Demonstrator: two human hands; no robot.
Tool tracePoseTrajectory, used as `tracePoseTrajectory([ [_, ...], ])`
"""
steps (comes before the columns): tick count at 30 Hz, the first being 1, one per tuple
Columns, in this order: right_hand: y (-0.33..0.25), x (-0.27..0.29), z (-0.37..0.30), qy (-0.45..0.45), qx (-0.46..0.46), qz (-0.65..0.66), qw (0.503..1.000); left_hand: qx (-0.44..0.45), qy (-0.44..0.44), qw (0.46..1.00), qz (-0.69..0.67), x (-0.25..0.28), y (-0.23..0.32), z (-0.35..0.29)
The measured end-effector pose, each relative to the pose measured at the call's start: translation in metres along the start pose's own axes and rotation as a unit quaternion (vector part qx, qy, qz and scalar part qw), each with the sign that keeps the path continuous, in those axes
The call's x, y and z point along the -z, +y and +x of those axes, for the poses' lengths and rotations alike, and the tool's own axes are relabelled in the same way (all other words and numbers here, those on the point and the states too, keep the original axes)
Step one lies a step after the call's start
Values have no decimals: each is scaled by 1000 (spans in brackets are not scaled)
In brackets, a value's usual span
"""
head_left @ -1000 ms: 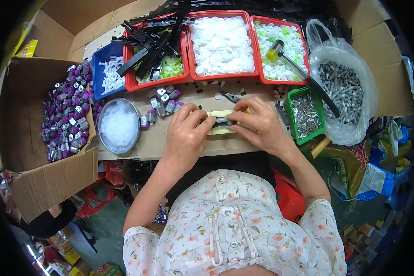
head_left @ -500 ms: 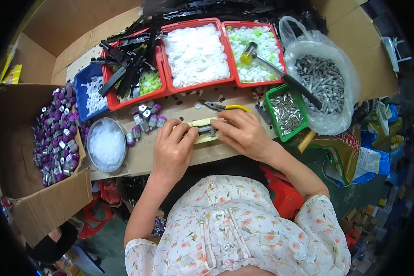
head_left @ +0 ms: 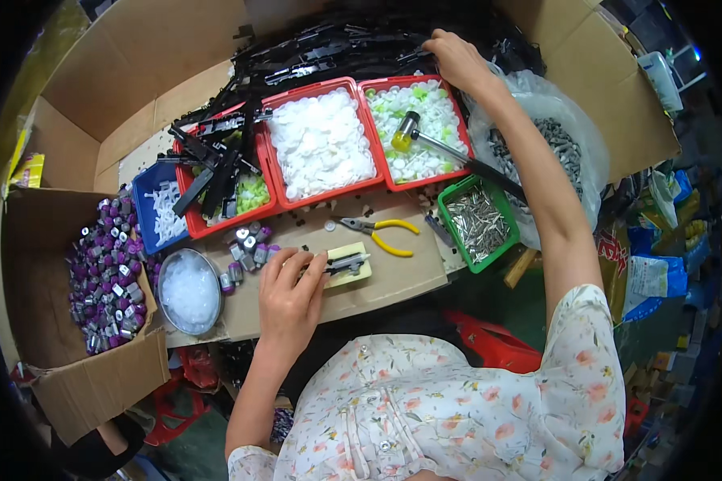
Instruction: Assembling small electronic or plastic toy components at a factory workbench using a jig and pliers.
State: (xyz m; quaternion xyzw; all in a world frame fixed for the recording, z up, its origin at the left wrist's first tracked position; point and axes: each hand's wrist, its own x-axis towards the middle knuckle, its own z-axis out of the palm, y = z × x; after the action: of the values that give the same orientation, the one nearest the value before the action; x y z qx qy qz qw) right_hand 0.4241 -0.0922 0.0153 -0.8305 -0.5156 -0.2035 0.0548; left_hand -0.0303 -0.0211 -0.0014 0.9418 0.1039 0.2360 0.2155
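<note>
My left hand (head_left: 290, 292) rests flat on the cardboard work surface (head_left: 393, 282), its fingertips touching a small grey and black assembly (head_left: 343, 263) that lies on a pale yellow block (head_left: 353, 274). My right hand (head_left: 456, 58) is stretched far forward over the pile of long black plastic parts (head_left: 329, 54) at the back, fingers curled on the pile; whether it grips one I cannot tell. Yellow-handled pliers (head_left: 382, 232) lie just beyond the block.
Red trays hold white caps (head_left: 319, 144), white and green caps with a hammer (head_left: 413, 131) on them, and black parts. A green bin (head_left: 478, 221) and a clear bag (head_left: 560, 152) hold metal pieces. A box of purple parts (head_left: 103, 271) and a round dish (head_left: 188, 290) stand left.
My right hand has left the assembly on the yellow block and reached far forward to the black parts pile. My left hand stays at the block.
</note>
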Motion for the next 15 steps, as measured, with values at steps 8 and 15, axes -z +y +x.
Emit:
tracePoseTrajectory([
  [8, 21, -33, 48, -70, 85, -74, 991, 29, 11, 999, 33, 12, -4, -6],
  [15, -51, 46, 25, 100, -61, 387, 915, 59, 83, 994, -32, 20, -7, 9],
])
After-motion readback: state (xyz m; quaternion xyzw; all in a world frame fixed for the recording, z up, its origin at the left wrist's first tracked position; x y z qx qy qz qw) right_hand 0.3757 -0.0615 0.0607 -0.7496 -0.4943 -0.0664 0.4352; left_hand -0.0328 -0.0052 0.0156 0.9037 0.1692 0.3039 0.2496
